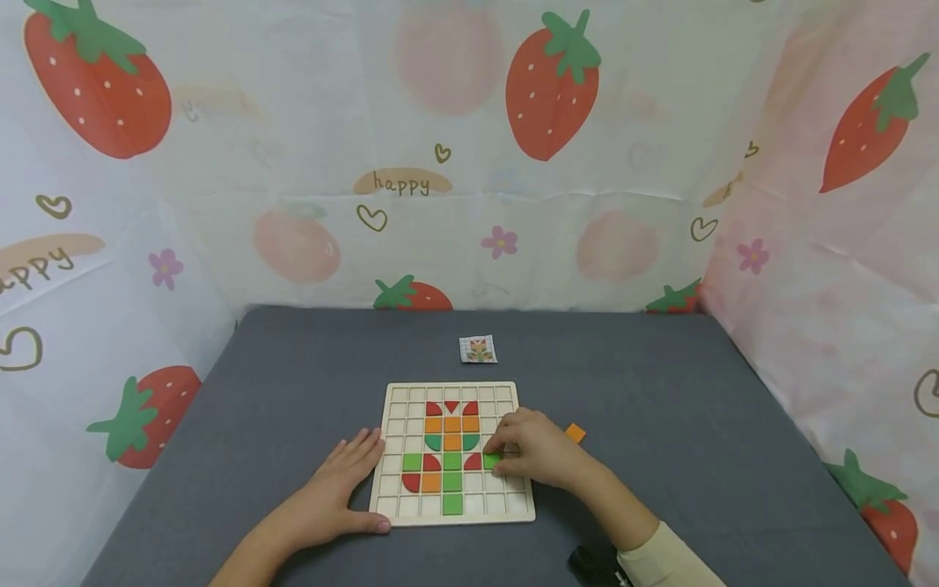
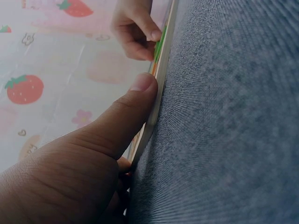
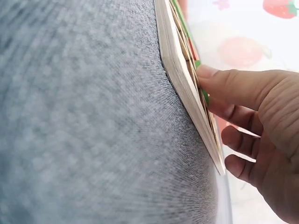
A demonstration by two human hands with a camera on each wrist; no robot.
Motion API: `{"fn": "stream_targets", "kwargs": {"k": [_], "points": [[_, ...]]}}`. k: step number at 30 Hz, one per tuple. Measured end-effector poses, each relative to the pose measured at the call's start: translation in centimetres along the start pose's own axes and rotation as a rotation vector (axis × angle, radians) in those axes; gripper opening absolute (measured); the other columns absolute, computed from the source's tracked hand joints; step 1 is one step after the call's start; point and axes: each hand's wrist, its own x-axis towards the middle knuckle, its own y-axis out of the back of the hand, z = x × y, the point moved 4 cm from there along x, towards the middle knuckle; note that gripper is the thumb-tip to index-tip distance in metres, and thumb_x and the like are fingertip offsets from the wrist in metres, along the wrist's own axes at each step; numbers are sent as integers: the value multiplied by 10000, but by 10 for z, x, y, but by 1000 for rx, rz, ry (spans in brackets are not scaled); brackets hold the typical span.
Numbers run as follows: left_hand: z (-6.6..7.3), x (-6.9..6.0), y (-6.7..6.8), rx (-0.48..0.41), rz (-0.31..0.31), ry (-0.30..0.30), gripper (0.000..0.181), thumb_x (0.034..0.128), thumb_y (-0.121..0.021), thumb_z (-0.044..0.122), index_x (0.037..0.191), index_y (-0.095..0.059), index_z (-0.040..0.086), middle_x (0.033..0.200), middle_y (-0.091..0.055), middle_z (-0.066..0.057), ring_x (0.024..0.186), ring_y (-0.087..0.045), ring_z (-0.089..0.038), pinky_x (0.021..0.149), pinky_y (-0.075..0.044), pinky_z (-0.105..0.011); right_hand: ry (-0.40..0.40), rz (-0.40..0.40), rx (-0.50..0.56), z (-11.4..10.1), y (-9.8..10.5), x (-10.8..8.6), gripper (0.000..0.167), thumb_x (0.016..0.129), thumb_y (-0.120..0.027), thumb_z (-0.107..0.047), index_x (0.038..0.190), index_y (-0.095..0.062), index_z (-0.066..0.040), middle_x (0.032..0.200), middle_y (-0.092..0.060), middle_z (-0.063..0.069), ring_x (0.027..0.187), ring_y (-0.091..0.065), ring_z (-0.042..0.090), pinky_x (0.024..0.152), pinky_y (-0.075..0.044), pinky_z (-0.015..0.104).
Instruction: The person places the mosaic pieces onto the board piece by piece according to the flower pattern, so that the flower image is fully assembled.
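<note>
A square wooden grid board (image 1: 396,522) lies on the grey cloth with red, orange and green tiles set in its cells. My left hand (image 1: 333,489) rests along its left side, fingers spread and fairly straight, the thumb (image 2: 143,83) touching the near left corner. At the right of the board, my right hand (image 1: 539,447) pinches a green square tile (image 1: 491,461) between thumb and fingers. That tile is at a cell beside a red quarter-round tile (image 1: 473,461); whether it sits flat is partly hidden by the fingers.
A small pattern card (image 1: 478,350) lies beyond the board. One orange square tile (image 1: 575,433) is on the cloth, just past my right hand. A black object (image 1: 592,567) shows near my right sleeve. Strawberry-printed curtains (image 1: 513,244) enclose the table's back and sides.
</note>
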Motion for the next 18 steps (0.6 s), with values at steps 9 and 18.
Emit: {"fn": "stream_targets", "kwargs": {"k": [9, 18], "points": [[-1, 3, 3, 17, 2, -3, 1250, 708, -758, 764, 1622, -272, 65, 1711, -189, -65, 1597, -88, -299, 1273, -57, -579, -28, 2, 65, 1, 3, 1, 249, 850, -852, -287, 1088, -801, -233, 1059, -689, -148, 1017, -572, 80, 913, -515, 341], [-1, 1, 2, -4, -4, -5, 1257, 703, -756, 764, 1623, -267, 62, 1713, -176, -71, 1597, -77, -300, 1265, -54, -568, -17, -9, 34, 3, 7, 1, 266, 850, -851, -324, 1098, -798, -243, 1060, -667, -157, 1000, -561, 67, 892, -518, 321]]}}
